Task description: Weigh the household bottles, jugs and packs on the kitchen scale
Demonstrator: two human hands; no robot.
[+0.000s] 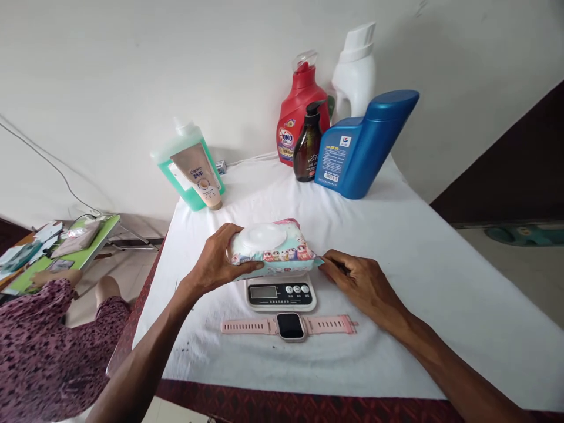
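Note:
A pack of wet wipes with a white lid and cartoon print lies over the kitchen scale, hiding the scale's platform. Whether the pack rests on it or is held just above, I cannot tell. My left hand grips the pack's left end, thumb along the front. At the right end, my right hand pinches the sealed corner of the wrapper with curled fingers. The scale's display looks blank, with round buttons beside it. A smartwatch with a pink strap is stretched out in front of the scale.
Behind, on the white cloth, stand a green liquid bottle, a Rejoice tube, a red OMO bottle, a dark pump bottle, a white jug and a blue bottle. A person sits at left by a green table.

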